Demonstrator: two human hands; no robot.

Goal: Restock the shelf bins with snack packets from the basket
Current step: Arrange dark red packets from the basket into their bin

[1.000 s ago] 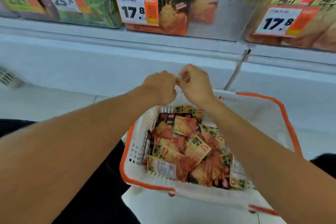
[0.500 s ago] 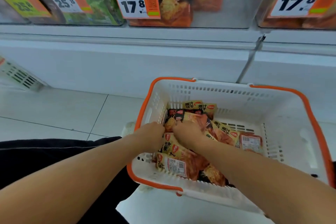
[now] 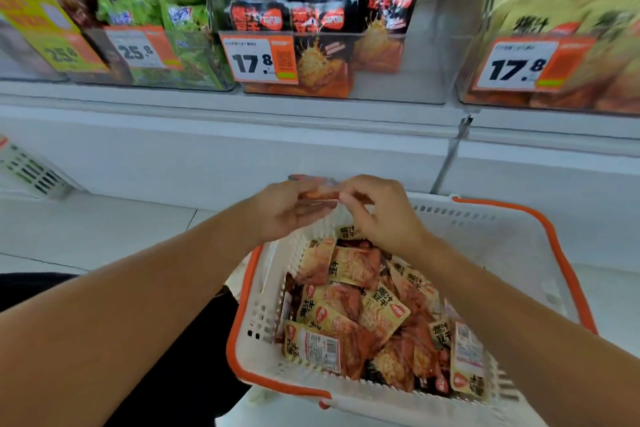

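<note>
Both hands raised above the far-left corner of the basket (image 3: 554, 239) — white plastic, orange rim, sitting on the pale floor below the shelf. Left hand (image 3: 287, 210) and right hand (image 3: 381, 215) meet over one snack packet (image 3: 317, 188), orange and blurred; the fingers of each hand are curled and pinching it from opposite ends, left from the left end, right from the right. The packet is clear of the heap, level with the white shelf base behind it.

Basket's left half holds a loose heap of snack packets (image 3: 363, 308) — yellow and orange wrappers, a few dark ones, one showing its barcode side near the front rim.

Above, on the shelf: clear shelf bin (image 3: 394, 87) with black-and-orange packs, tagged 17.8, its right part bare. To its right a bin of yellow packs (image 3: 554, 10), also 17.8. To the left, green packs (image 3: 156, 7) at 25.8.
</note>
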